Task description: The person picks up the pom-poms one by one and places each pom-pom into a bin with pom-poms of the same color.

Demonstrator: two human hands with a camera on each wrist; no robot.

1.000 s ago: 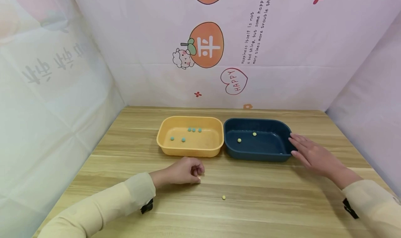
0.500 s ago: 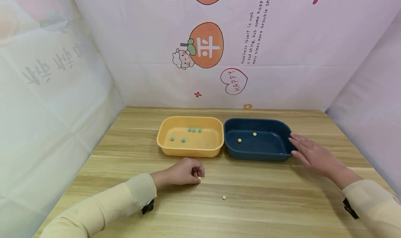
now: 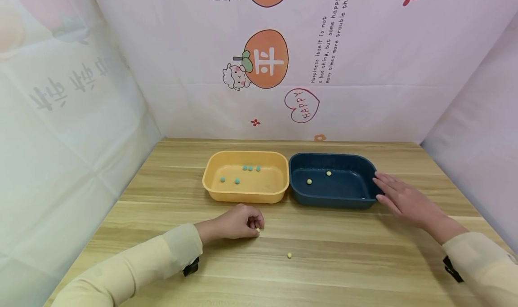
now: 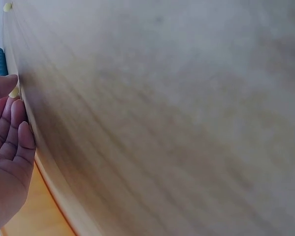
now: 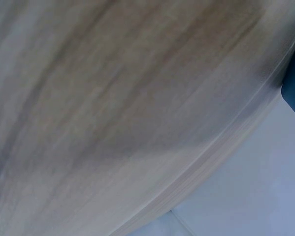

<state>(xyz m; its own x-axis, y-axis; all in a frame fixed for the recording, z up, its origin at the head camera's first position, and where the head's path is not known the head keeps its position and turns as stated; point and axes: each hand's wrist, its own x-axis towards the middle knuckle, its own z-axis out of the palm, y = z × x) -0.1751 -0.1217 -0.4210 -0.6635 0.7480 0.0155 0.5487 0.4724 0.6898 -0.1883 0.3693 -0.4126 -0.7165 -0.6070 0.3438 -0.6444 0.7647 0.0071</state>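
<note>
In the head view, my left hand (image 3: 234,221) is on the table in front of the yellow bin (image 3: 245,197). Its thumb and fingertips pinch a small pale yellow bead (image 3: 257,230), which also shows between thumb and finger in the left wrist view. Another yellow bead (image 3: 289,255) lies on the wood, to the right of this hand and nearer the front. My right hand (image 3: 408,203) rests with straight fingers against the right end of the dark blue bin (image 3: 332,202). The right wrist view catches only a sliver of that hand.
The two bins stand side by side, touching, toward the back of the wooden table (image 3: 344,271). Several teal beads (image 3: 250,168) lie in the yellow bin. Yellow beads (image 3: 329,173) lie in the blue one. Printed white cloth (image 3: 194,109) walls the back and sides.
The yellow bead shows more clearly at the left fingertips than a second ago, and that hand has barely shifted. The right hand and both bins keep their places.
</note>
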